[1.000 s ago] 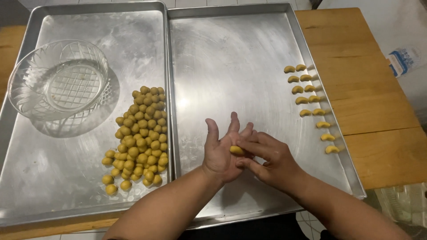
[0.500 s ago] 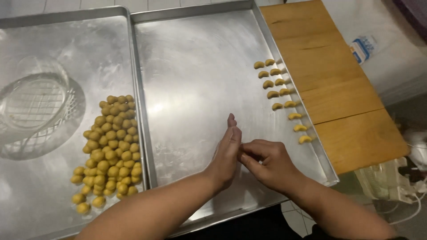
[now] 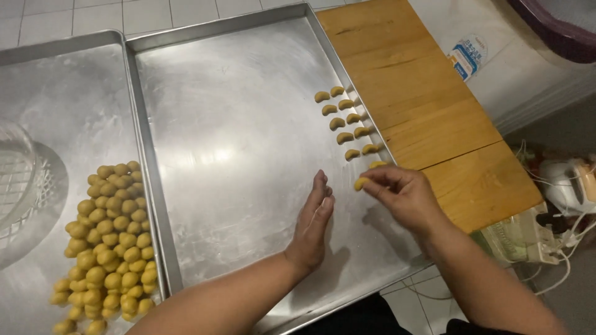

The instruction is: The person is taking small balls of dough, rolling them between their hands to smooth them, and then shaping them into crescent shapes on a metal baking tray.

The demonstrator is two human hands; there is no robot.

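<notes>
Curved yellow dough piece [image 3: 361, 183] pinched at tips of right hand [image 3: 403, 197] fingers [image 3: 380, 175], just above right metal tray [image 3: 248, 124], at 6 o'clock from rows of shaped pieces [image 3: 346, 121]. Left hand [image 3: 312, 226] flat, open, holding nothing, edge-on at 8 o'clock. Left tray [image 3: 62, 111] carrying dough ball pile [image 3: 105, 242] and glass bowl [image 3: 18, 186]. Wooden worktop [image 3: 428, 111] at 3 o'clock.

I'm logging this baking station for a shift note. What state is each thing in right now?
Right hand: pinching a yellow dough piece at its fingertips, just above the tray.
Left hand: open, empty, edge resting on the right tray.
Shaped pieces: curved, lined up in two rows by the tray's right rim.
Dough balls: heaped on the left tray, unshaped.
Glass bowl: lying on the left tray, appears empty.
</notes>
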